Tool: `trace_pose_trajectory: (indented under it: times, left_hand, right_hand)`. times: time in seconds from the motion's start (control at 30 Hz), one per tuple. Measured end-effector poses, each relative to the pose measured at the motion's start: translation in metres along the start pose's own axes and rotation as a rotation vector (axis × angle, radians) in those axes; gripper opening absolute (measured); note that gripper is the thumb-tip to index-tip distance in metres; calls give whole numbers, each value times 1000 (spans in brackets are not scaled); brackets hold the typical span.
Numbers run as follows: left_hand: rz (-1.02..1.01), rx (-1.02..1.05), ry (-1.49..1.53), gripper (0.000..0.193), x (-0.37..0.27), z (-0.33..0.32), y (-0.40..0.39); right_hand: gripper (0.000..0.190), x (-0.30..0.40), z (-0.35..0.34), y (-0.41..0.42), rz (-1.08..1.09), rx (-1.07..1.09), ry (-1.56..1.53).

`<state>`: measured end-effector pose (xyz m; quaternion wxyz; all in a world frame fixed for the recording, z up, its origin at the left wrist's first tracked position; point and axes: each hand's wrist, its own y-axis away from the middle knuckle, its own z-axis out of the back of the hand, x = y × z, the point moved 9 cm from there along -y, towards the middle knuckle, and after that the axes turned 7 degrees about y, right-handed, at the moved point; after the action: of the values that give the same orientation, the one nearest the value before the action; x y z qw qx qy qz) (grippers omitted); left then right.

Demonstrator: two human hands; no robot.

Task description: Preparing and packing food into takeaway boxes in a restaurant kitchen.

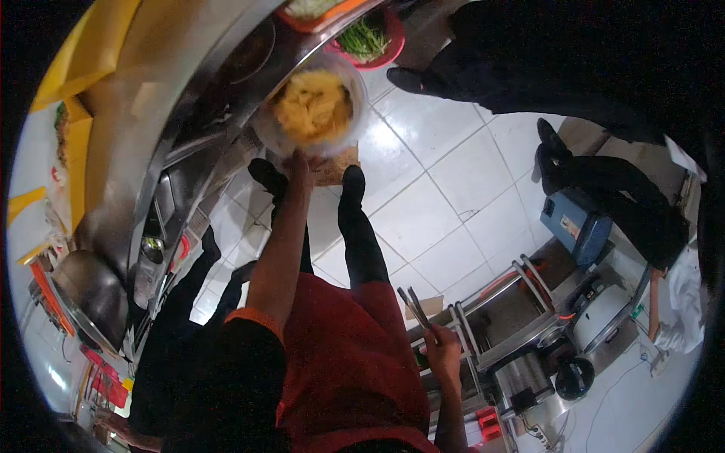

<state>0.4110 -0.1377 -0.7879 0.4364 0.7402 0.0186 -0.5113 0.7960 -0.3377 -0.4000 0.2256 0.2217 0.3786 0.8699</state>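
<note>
My left hand [301, 169] grips the near rim of a clear plastic bowl [352, 139], its arm stretched out in front of me. Inside lies a blurred heap of yellow food [311, 110], which I cannot identify further. The bowl is seen above the floor, beside the edge of the steel counter. Out to the right of my red apron [351, 362], my right hand [443, 348] is closed around metal tongs [416, 308]. The tongs' tips point away from me, apart from the bowl, with nothing seen between them.
A pink basin [400, 39] of cut green vegetables stands beyond the bowl. Steel counter [113, 187] runs along the left, where a person's dark-trousered legs [175, 294] stand close. Other people stand ahead and right. Steel kitchen equipment [518, 376] and a blue box [578, 226] are at right.
</note>
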Motion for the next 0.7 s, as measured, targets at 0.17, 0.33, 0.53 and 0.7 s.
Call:
trace_pose_trajectory:
  times: [0.17,0.33,0.53,0.7]
  left_hand:
    - [291,-191,-219,29,-36,23,150]
    - [19,203,-555,24,-144,0,285]
    - [-28,351,-444,28,-266,-31,383]
    - [-144,371,-402,32,-295,-27,394]
  right_hand:
    - [23,51,47,0,181,-163,-75]
    - [19,96,88,-2,333,-323,14]
    - [20,136,142,15,306,-422,333]
    - [20,160,179,51,333,-473,413]
